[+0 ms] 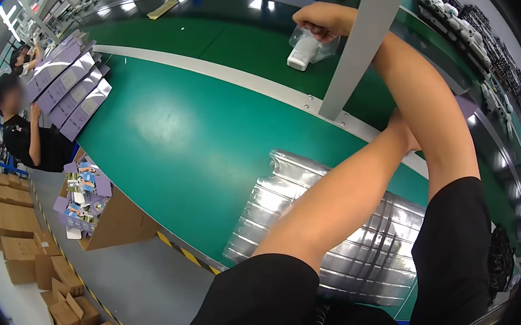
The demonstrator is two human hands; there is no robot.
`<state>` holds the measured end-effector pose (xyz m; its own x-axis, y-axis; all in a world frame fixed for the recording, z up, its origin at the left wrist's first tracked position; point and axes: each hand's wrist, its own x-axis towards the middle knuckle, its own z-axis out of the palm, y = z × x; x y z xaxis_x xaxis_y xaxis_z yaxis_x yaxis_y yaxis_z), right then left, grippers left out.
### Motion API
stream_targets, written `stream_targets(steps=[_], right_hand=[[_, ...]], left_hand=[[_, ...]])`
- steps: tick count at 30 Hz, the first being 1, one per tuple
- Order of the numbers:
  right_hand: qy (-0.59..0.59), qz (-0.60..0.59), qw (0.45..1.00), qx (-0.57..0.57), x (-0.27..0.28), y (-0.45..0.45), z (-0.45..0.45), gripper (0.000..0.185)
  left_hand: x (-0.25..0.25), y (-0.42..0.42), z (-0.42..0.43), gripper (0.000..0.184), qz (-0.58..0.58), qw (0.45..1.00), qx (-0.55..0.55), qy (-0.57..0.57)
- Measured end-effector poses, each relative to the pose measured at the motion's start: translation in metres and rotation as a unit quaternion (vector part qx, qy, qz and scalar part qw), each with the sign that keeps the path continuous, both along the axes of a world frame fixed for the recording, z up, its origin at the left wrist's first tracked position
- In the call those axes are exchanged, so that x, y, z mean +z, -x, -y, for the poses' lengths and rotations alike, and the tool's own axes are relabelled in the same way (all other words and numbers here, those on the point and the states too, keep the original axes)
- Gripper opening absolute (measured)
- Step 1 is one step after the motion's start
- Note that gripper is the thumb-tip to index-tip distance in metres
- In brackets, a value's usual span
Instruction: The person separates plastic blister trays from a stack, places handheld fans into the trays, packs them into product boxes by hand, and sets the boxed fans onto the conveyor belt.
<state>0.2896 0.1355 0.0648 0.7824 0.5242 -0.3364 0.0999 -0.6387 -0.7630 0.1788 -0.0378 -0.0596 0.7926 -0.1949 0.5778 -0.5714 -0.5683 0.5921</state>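
Observation:
My right hand (321, 21) is closed on the top of a clear plastic bag with a white device (303, 53) inside, over the dark green conveyor belt (244, 57) beyond the bench. A grey metal post (359, 46) stands in front of my right wrist. My left arm reaches under my right forearm, and my left hand (403, 131) is mostly hidden behind it, near the bench's far rail. Its fingers do not show. Under my left forearm, a stack of clear plastic bags (264, 203) lies on the green bench (164, 134).
Stacked purple boxes (71, 86) rise at the bench's left end, beside a person (25, 132) in black. A carton (112, 220) of printed purple packaging stands by the left edge. Brown cartons (18, 217) line the floor. White devices (446, 10) fill racks at far right.

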Motion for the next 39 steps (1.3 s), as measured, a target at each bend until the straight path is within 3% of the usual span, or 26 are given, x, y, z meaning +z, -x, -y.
stream_targets(steps=[1, 4, 9, 12, 13, 16, 17, 18, 20, 21, 24, 28, 33, 35, 37, 38, 39], right_hand=[[-0.001, -0.003, 1.000, 0.003, -0.005, -0.005, -0.003, 0.028], [0.052, -0.035, 0.994, 0.084, -0.016, -0.017, 0.003, 0.023], [0.046, -0.035, 0.993, 0.106, -0.023, 0.001, 0.013, 0.021], [0.088, 0.222, 0.940, 0.243, -0.028, -0.031, 0.016, 0.032], [0.088, 0.219, 0.941, 0.242, -0.035, -0.045, 0.021, 0.032], [0.141, 0.450, 0.767, 0.435, -0.068, -0.077, 0.046, 0.033], [0.140, 0.449, 0.767, 0.437, -0.084, -0.080, 0.050, 0.033], [0.140, 0.539, 0.716, 0.421, -0.100, -0.080, 0.054, 0.031], [0.140, 0.692, 0.597, 0.380, -0.130, -0.074, 0.071, 0.027], [0.144, 0.686, 0.601, 0.383, -0.131, -0.069, 0.074, 0.027], [0.369, 0.524, 0.665, 0.383, -0.102, -0.060, 0.063, 0.029], [0.425, 0.398, 0.709, 0.398, -0.044, -0.032, 0.116, 0.042], [0.463, 0.513, 0.665, 0.282, 0.028, -0.035, 0.214, 0.050], [0.435, 0.614, 0.626, 0.204, 0.080, -0.022, 0.275, 0.058], [0.100, 0.726, 0.618, 0.284, 0.117, -0.008, 0.348, 0.054], [0.309, 0.693, 0.628, 0.174, 0.135, 0.013, 0.361, 0.057], [0.499, 0.622, 0.601, 0.051, 0.151, 0.036, 0.371, 0.059]], left_hand=[[-0.002, 0.000, -0.001, 0.056, 0.092, 0.995, 0.043, 0.024], [-0.004, -0.003, -0.001, 0.056, 0.068, 0.997, 0.008, 0.030], [0.009, 0.005, -0.011, 0.055, 0.049, 0.995, -0.082, 0.041], [0.027, 0.010, -0.018, 0.053, -0.030, 0.990, -0.137, 0.022], [0.032, 0.012, -0.021, 0.053, -0.067, 0.985, -0.160, 0.012], [0.045, 0.019, -0.026, 0.051, -0.094, 0.985, -0.144, 0.002], [0.045, 0.020, -0.027, 0.051, -0.108, 0.985, -0.135, -0.003], [0.039, 0.015, -0.027, 0.051, -0.108, 0.985, -0.134, -0.001], [0.010, 0.000, -0.015, 0.051, 0.033, 0.994, -0.104, -0.013], [0.006, 0.000, -0.011, 0.051, 0.103, 0.991, -0.088, -0.019], [0.012, 0.005, -0.018, 0.050, 0.095, 0.992, -0.084, -0.005], [0.042, 0.017, -0.028, 0.060, -0.037, 0.984, -0.175, 0.000], [0.047, 0.017, -0.035, 0.077, -0.148, 0.973, -0.178, -0.015], [0.049, 0.016, -0.037, 0.077, -0.164, 0.977, -0.137, 0.002], [0.044, 0.004, -0.038, 0.078, -0.197, 0.970, -0.132, 0.050], [0.046, 0.000, -0.040, 0.076, -0.224, 0.963, -0.121, 0.086], [0.047, -0.002, -0.042, 0.074, -0.249, 0.954, -0.111, 0.123]])
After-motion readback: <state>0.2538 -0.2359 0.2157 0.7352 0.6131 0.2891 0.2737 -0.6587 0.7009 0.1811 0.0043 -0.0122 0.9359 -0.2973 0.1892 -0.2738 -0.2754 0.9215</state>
